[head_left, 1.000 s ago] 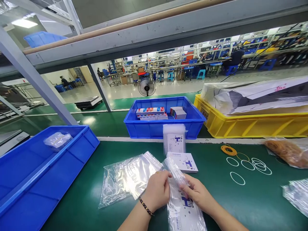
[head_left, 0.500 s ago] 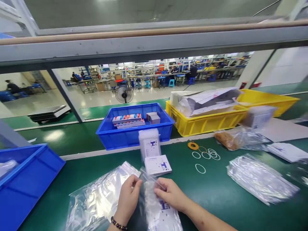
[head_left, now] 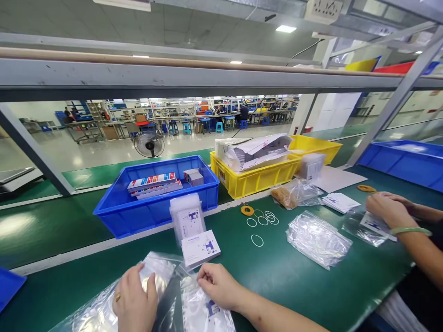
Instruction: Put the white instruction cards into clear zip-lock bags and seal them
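While my left hand (head_left: pixel 133 299) is lying open on the clear bags (head_left: pixel 93 313), my right hand (head_left: pixel 218 286) is pinching the bagged leaflet (head_left: pixel 207 311) at the green bench's (head_left: pixel 294 281) near edge. Far right, a co-worker's hand (head_left: pixel 389 210) is touching another bag (head_left: pixel 360 228).

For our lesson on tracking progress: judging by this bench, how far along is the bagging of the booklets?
Looks done: a bagged stack leans against the blue bin. In hand: the right hand pinches the mouth of a clear bag with a printed booklet inside; the left hand rests on the empty bags. Left: loose booklets lie unbagged just beyond the hands.
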{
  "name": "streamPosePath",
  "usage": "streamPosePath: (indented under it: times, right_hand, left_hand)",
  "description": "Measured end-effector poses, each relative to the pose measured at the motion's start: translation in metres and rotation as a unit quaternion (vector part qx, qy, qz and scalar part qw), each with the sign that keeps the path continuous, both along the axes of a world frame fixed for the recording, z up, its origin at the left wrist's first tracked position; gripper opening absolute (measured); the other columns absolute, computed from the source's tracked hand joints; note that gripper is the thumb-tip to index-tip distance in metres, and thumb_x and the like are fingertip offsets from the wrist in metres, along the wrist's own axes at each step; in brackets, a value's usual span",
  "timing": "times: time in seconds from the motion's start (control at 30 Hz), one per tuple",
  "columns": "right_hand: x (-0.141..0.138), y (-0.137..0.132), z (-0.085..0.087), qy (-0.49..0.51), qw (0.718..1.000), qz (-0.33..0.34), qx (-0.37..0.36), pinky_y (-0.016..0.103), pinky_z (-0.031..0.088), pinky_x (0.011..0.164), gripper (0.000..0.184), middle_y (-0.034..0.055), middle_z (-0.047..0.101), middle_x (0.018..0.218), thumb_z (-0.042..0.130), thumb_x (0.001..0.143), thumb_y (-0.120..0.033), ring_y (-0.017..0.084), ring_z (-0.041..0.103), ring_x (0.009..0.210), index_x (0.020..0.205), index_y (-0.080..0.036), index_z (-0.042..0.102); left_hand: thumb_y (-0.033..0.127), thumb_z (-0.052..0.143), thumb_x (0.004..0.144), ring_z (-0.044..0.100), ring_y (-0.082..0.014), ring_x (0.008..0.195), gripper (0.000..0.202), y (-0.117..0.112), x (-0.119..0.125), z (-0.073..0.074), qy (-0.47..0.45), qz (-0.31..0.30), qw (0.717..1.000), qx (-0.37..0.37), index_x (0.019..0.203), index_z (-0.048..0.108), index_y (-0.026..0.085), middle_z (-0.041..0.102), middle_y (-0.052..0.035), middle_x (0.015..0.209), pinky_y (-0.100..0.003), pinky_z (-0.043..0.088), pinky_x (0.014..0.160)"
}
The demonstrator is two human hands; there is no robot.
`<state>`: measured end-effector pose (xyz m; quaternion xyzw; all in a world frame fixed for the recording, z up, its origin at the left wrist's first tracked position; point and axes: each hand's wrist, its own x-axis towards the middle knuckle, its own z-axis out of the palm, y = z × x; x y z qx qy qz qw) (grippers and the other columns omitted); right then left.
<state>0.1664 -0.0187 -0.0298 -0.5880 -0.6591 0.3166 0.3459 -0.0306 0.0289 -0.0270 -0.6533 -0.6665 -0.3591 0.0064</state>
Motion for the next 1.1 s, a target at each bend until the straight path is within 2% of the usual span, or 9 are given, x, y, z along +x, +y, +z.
streamPosePath:
  times: [0.07, 0.13, 0.27, 0.43, 0.53, 0.7, 0.8, 0.93, 1.1]
  right_hand:
    - [0.001, -0.001, 0.001, -0.026, 0.999, 0.005, 0.03, 0.016, 0.033, 0.042, 0.015, -0.0044, 0.054, 0.052, 0.045, 0.071, -0.007, 0.007, 0.046, 0.046, 0.066, -0.016, 0.056]
    - [0.001, -0.002, 0.001, -0.054, 0.996, 0.016, 0.069, 0.017, 0.035, 0.044, 0.015, -0.0044, 0.056, 0.052, 0.043, 0.074, -0.008, 0.008, 0.048, 0.045, 0.07, -0.017, 0.054]
    - [0.0, -0.006, -0.002, -0.107, 0.978, 0.056, 0.172, 0.023, 0.041, 0.052, 0.017, 0.0019, 0.063, 0.063, 0.038, 0.079, -0.012, 0.014, 0.055, 0.054, 0.083, -0.017, 0.054]
    - [-0.001, -0.009, -0.002, -0.154, 0.939, 0.135, 0.277, 0.031, 0.045, 0.061, 0.031, 0.0098, 0.067, 0.08, 0.039, 0.076, -0.011, 0.02, 0.059, 0.069, 0.103, -0.016, 0.054]
    - [-0.003, -0.01, 0.0, -0.165, 0.933, 0.141, 0.286, 0.032, 0.045, 0.062, 0.034, 0.0115, 0.067, 0.084, 0.041, 0.076, -0.011, 0.021, 0.058, 0.071, 0.107, -0.014, 0.053]
    - [-0.006, -0.012, 0.001, -0.108, 0.968, 0.107, 0.2, 0.028, 0.045, 0.065, 0.017, 0.0066, 0.064, 0.079, 0.055, 0.072, -0.025, 0.018, 0.056, 0.072, 0.086, -0.017, 0.059]
    - [-0.006, -0.012, 0.002, -0.101, 0.975, 0.091, 0.177, 0.023, 0.041, 0.056, 0.007, 0.0011, 0.058, 0.065, 0.049, 0.073, -0.019, 0.014, 0.052, 0.061, 0.07, -0.019, 0.055]
    - [-0.006, -0.012, 0.004, -0.094, 0.98, 0.09, 0.153, 0.02, 0.038, 0.052, 0.014, -0.0018, 0.052, 0.058, 0.045, 0.07, -0.012, 0.011, 0.048, 0.054, 0.06, -0.019, 0.051]
    - [-0.005, -0.011, 0.006, -0.089, 0.984, 0.094, 0.125, 0.02, 0.039, 0.053, 0.01, -0.0011, 0.055, 0.065, 0.052, 0.064, -0.015, 0.012, 0.05, 0.059, 0.072, -0.019, 0.056]
  left_hand:
    - [0.04, 0.041, 0.078, 0.044, -0.0332, 0.106, 0.031, -0.003, 0.004, 0.0, -0.011, 0.0, 0.996, 0.09, 0.094, 0.053, 0.016, 0.051, -0.0169, 0.106, -0.047, 0.034, 0.085]
    - [0.043, 0.044, 0.078, 0.051, -0.0288, 0.096, 0.029, -0.012, 0.013, -0.002, -0.065, -0.096, 0.989, 0.097, 0.086, 0.055, 0.017, 0.055, -0.0136, 0.095, -0.041, 0.039, 0.081]
    - [0.052, 0.042, 0.079, 0.051, -0.0163, 0.058, 0.037, -0.033, 0.035, -0.01, -0.22, -0.29, 0.923, -0.122, 0.065, 0.055, 0.02, 0.056, -0.0023, 0.062, -0.026, 0.042, 0.057]
    - [0.065, 0.048, 0.068, 0.04, -0.0115, 0.039, 0.051, -0.028, 0.038, -0.019, -0.375, -0.241, 0.837, -0.316, 0.052, 0.052, 0.017, 0.046, 0.0015, 0.041, -0.023, 0.035, 0.042]
    - [0.068, 0.05, 0.063, 0.04, -0.0105, 0.037, 0.053, -0.023, 0.033, -0.02, -0.416, -0.232, 0.807, -0.348, 0.054, 0.054, 0.016, 0.05, 0.0003, 0.044, -0.021, 0.031, 0.038]
    - [0.065, 0.051, 0.066, 0.043, -0.0119, 0.045, 0.05, -0.034, 0.04, -0.013, -0.349, -0.234, 0.869, -0.262, 0.053, 0.053, 0.017, 0.049, 0.0016, 0.046, -0.022, 0.037, 0.046]
    - [0.064, 0.046, 0.071, 0.043, -0.0125, 0.048, 0.05, -0.041, 0.045, -0.008, -0.296, -0.253, 0.896, -0.213, 0.053, 0.054, 0.018, 0.049, 0.0019, 0.048, -0.022, 0.039, 0.051]
    - [0.064, 0.044, 0.072, 0.042, -0.0127, 0.048, 0.051, -0.043, 0.048, -0.007, -0.273, -0.274, 0.896, -0.218, 0.05, 0.05, 0.018, 0.048, 0.0019, 0.047, -0.022, 0.039, 0.051]
    - [0.059, 0.047, 0.073, 0.048, -0.0149, 0.054, 0.045, -0.039, 0.045, -0.014, -0.31, -0.313, 0.869, -0.224, 0.061, 0.058, 0.017, 0.056, -0.0011, 0.056, -0.024, 0.043, 0.055]
